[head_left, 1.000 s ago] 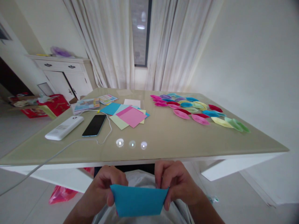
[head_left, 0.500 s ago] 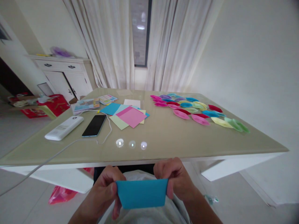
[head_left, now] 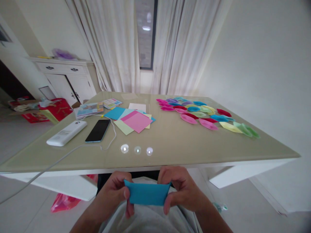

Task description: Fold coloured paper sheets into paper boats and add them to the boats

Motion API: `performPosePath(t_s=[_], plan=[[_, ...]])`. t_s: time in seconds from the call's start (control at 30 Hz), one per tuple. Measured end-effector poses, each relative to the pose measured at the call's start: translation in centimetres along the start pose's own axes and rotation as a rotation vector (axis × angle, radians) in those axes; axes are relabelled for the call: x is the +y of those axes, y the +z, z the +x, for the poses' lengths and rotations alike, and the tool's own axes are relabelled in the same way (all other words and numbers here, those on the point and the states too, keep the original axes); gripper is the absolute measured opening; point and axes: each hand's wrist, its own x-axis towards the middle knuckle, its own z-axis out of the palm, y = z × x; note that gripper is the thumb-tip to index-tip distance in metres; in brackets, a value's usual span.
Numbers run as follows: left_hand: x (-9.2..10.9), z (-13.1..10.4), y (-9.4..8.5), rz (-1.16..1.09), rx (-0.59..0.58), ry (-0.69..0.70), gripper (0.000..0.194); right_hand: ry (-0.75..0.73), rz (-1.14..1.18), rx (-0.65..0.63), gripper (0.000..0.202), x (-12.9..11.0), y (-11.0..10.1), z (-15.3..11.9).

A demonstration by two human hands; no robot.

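two hands (head_left: pixel 146 192) grip a blue folded paper (head_left: pixel 149 194) by its ends; beyond them, loose coloured sheets (head_left: pixel 136 121) lie on the bench (head_left: pixel 170 145).

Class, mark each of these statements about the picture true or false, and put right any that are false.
1. The left hand and right hand both hold the blue paper. True.
2. The pink square lies partly over a pale green sheet. True.
3. The phone stands upright against the curtains. False: it lies flat on the table, beside a white device.
4. The folded shapes are all one colour. False: they include pink, red, blue, yellow and green.
5. The red plastic bag is on the floor. True.
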Motion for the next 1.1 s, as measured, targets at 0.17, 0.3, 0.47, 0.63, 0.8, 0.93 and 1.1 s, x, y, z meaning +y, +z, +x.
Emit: performPosePath(t_s=[0.17, 0.3, 0.47, 0.63, 0.8, 0.93, 1.1], plan=[[-0.6, -0.2, -0.8, -0.038, -0.032, -0.039, 0.033, 0.023, -0.01, 0.034, 0.044, 0.5, 0.1, -0.1], [-0.8, -0.3, -0.8, -0.052, -0.023, -0.109, 0.024, 0.02, 0.024, 0.001, 0.047, 0.5, 0.0, -0.1], [-0.3, 0.0, 0.1, -0.034, 0.01, -0.11, 0.02, 0.035, 0.023, 0.006, 0.048, 0.1, -0.1, 0.1], [0.6, 0.2, 1.0, -0.007, 0.089, -0.127, 0.021, 0.042, -0.02, 0.048, 0.048, 0.0, -0.2, 0.0], [-0.1, 0.1, 0.3, -0.021, 0.023, -0.1, 0.022, 0.033, -0.035, 0.0, 0.05, -0.2, -0.2, 0.0], [-0.4, 0.0, -0.2, 0.003, 0.023, -0.108, 0.021, 0.017, -0.056, 0.014, 0.047, -0.4, -0.3, 0.0], [0.4, 0.2, 0.5, 0.005, 0.071, -0.107, 0.021, 0.021, -0.075, 0.041, 0.044, 0.0, -0.3, -0.1]])
